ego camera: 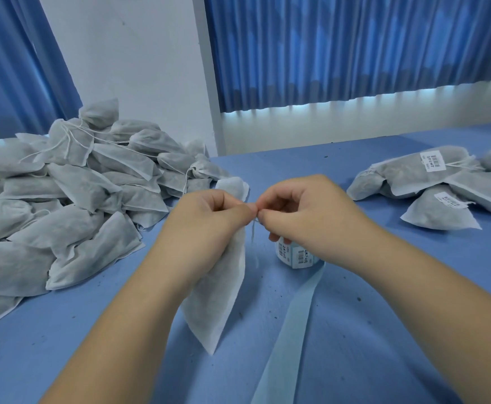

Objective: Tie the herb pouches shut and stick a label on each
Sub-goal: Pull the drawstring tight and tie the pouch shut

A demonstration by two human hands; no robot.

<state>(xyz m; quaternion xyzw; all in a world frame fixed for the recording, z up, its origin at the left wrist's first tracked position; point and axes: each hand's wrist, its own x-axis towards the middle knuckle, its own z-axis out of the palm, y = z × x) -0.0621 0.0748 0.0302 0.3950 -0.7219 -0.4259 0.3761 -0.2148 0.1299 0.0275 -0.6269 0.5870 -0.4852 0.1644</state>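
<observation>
Left hand (206,228): grip closed round the neck of a white non-woven herb pouch (223,290), which I see hanging over the blue tabletop (384,287). Right hand (305,217): grip pinching its thin white drawstring (254,231). Small roll of barcode labels (296,255) just beyond. Heap of unlabelled grey pouches (63,199) at left, labelled pouches (442,182) at right.

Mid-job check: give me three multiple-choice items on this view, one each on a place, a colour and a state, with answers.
1. Where on the table do the labelled pouches lie?
A. left side
B. right side
C. front edge
2. What colour is the table?
A. red
B. green
C. blue
3. How is the held pouch?
A. gripped by the left hand, string pinched between it and the right hand
B. torn open
C. lying flat, untouched
Key: 1 B, barcode labels show there; 2 C, blue surface throughout; 3 A, fingertips meet on the string.
</observation>
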